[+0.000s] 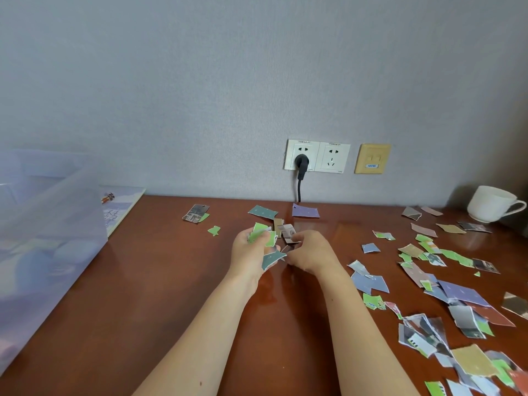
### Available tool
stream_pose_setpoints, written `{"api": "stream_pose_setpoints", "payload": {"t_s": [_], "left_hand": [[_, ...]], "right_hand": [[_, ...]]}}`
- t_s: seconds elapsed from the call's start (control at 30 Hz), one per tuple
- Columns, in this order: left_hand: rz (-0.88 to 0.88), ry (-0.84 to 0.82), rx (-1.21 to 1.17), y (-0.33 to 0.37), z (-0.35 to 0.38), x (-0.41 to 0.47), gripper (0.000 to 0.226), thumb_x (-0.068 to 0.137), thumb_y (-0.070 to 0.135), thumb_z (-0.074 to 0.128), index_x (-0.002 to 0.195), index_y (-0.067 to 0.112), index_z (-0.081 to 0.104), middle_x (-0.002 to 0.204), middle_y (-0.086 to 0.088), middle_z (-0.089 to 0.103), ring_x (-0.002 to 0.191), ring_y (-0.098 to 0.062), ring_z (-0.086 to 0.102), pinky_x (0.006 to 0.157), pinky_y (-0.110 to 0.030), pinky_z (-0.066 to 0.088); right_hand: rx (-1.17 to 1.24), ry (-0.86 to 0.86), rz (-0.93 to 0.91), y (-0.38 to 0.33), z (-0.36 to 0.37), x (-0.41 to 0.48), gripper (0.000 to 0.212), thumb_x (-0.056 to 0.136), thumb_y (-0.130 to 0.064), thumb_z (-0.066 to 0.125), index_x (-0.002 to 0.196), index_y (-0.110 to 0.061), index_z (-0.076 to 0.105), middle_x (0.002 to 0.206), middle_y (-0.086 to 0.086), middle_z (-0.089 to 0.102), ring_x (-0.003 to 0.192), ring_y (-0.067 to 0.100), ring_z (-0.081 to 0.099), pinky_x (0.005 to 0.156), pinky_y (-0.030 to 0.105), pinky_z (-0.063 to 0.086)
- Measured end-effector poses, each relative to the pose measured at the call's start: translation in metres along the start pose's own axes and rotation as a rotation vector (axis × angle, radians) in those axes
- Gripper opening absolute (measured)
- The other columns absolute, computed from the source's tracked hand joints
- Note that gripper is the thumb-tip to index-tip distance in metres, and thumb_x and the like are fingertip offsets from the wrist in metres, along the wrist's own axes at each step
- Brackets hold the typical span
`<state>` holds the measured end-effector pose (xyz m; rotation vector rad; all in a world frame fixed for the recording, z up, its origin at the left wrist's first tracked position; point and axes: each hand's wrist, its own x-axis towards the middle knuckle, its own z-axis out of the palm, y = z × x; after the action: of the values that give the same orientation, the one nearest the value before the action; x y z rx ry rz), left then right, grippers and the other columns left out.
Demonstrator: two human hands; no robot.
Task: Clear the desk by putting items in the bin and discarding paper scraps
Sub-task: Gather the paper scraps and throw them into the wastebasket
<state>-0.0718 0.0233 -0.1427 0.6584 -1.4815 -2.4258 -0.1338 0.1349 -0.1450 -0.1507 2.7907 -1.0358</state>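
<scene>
As the left hand (247, 252) grips a wad of scraps (258, 237) and the right hand (310, 252) pinches a pale scrap (288, 232), I see the loose scraps (457, 292) at 4 o'clock nearer the right, the bin (57, 224) at 9 o'clock nearer the left.

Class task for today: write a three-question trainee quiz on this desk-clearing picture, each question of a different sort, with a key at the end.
1. True or false: the left hand and the right hand both hold paper scraps.
2. Where does the white cup stand? A) at the far right, by the wall B) between the two hands C) at the near left
3. Fill in: the clear plastic bin stands on the person's ____ side.
Key: 1 true; 2 A; 3 left.
</scene>
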Motion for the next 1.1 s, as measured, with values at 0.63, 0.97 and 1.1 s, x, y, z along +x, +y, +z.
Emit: {"api": "stream_pose_setpoints", "payload": {"t_s": [0.63,0.97,1.1], "left_hand": [[-0.073,-0.086,-0.074,0.004,-0.003,-0.001,0.006,0.094,0.011,0.060,0.097,0.008,0.065,0.082,-0.006,0.067,0.061,-0.013,0.066,0.054,-0.024,0.056],[0.045,-0.012,0.121,-0.005,-0.004,0.007,0.006,0.096,0.020,0.057,0.100,0.019,0.061,0.094,-0.006,0.070,0.080,-0.020,0.067,0.088,-0.042,0.053],[0.051,-0.004,0.170,-0.007,-0.005,0.010,0.017,0.095,0.026,0.059,0.110,0.019,0.059,0.101,-0.007,0.069,0.087,-0.022,0.068,0.080,-0.039,0.054]], "right_hand": [[0.629,-0.080,-0.152,-0.021,-0.020,-0.019,0.032,0.093,-0.003,0.049,0.068,-0.011,0.067,0.050,0.001,0.057,0.051,0.017,0.052,0.049,0.020,0.038],[0.033,-0.016,-0.098,-0.005,-0.028,-0.010,0.012,0.087,-0.029,0.063,0.084,-0.020,0.071,0.080,0.000,0.068,0.074,0.019,0.063,0.072,0.032,0.053],[-0.159,-0.050,-0.038,-0.004,-0.020,-0.013,0.008,0.077,-0.019,0.070,0.077,-0.026,0.066,0.091,0.001,0.068,0.085,0.023,0.067,0.079,0.036,0.057]]}}
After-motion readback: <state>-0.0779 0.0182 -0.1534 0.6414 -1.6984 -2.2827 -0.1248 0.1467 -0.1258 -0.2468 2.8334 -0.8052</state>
